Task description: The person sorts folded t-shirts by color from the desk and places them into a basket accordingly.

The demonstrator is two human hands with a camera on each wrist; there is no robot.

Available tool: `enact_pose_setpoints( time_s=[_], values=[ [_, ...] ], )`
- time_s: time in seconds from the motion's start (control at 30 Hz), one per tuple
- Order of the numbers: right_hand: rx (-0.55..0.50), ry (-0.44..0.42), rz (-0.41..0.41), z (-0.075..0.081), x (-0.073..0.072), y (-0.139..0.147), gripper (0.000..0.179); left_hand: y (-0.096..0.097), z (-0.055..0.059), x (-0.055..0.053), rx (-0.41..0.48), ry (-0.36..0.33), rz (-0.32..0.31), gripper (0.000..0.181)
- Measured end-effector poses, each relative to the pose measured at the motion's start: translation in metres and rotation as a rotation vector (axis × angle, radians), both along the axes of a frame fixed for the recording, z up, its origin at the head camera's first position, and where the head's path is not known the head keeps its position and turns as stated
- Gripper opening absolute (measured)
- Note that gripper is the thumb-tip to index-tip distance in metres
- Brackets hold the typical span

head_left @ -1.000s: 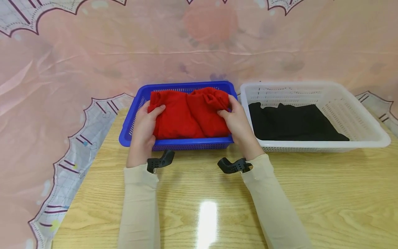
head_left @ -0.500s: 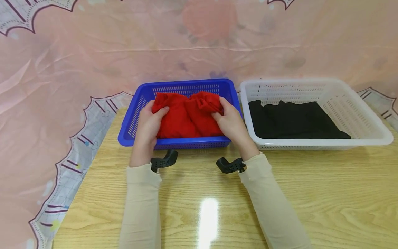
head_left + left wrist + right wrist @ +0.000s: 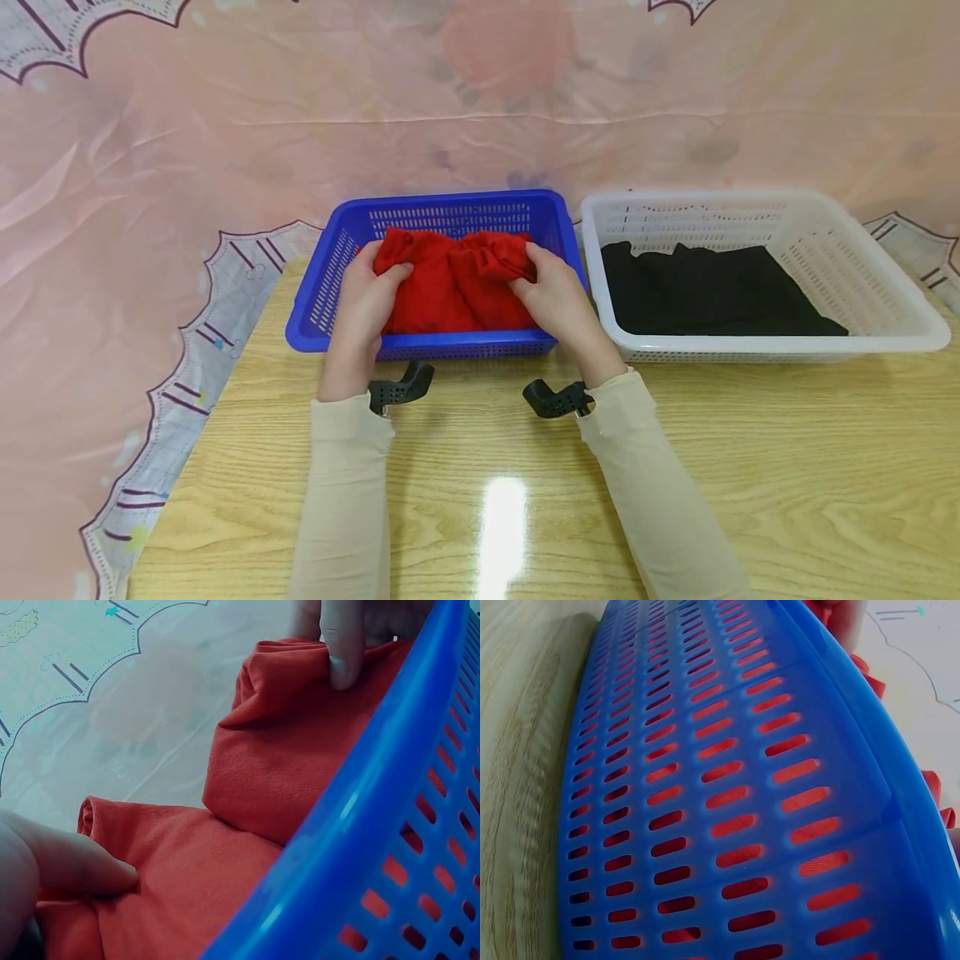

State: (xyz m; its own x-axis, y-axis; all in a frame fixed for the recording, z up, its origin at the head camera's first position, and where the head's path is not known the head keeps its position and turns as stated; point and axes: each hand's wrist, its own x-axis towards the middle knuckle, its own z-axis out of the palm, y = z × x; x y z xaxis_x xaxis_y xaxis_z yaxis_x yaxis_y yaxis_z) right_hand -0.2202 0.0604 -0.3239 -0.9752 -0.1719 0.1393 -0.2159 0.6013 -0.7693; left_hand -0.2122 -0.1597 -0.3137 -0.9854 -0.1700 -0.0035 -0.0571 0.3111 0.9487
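A folded red cloth garment (image 3: 435, 287) lies inside the blue plastic basket (image 3: 457, 342). My left hand (image 3: 362, 292) grips its left edge, thumb on top and the other fingers hidden beneath. At the opposite side my right hand (image 3: 557, 293) pinches the bunched right end the same way. In the left wrist view, the red garment (image 3: 277, 765) shows two folded halves with a crease between, rising above the blue rim (image 3: 337, 817). Red fabric shows through the slots of the blue basket wall (image 3: 727, 772) in the right wrist view.
To the right, close beside the blue basket, stands a white plastic basket (image 3: 750, 343) holding a folded black garment (image 3: 712, 292). Both stand on a wooden table (image 3: 457, 467). A pink patterned sheet (image 3: 375, 100) hangs behind and runs down the left side.
Both hands have moved closer together and lowered slightly, bringing the red garment's sides inward and deeper into the blue basket. The view has shifted a little.
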Motion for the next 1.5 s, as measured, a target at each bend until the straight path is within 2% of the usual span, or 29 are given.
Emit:
enact_pose_setpoints(
  time_s=[0.23,0.4,0.6,0.77,0.9,1.0,1.23,1.5],
  values=[
    [-0.031,-0.049,-0.010,-0.002,0.000,0.003,0.035,0.001,-0.001,-0.001,-0.011,0.004,-0.005,0.042],
    [-0.008,-0.040,-0.018,-0.003,0.000,0.003,0.036,0.002,-0.002,-0.002,-0.053,0.002,-0.013,0.043],
    [0.007,-0.056,-0.018,-0.003,0.000,0.003,0.046,0.004,-0.003,-0.003,-0.108,0.008,-0.013,0.042],
    [0.002,-0.063,-0.018,-0.004,-0.001,0.004,0.045,0.003,-0.004,-0.004,-0.145,0.015,-0.016,0.042],
    [0.014,-0.047,-0.023,-0.005,-0.001,0.004,0.040,0.000,-0.004,-0.003,-0.193,0.016,-0.015,0.043],
    [0.016,-0.032,-0.027,-0.005,-0.001,0.004,0.037,-0.001,-0.003,-0.002,-0.236,-0.003,-0.010,0.044],
    [0.039,-0.003,-0.039,-0.001,0.000,0.002,0.038,-0.004,-0.001,0.000,-0.273,-0.056,0.006,0.043],
    [0.131,0.113,-0.072,0.003,0.001,0.005,0.021,-0.011,0.001,0.001,-0.336,-0.083,0.019,0.039]
  ],
)
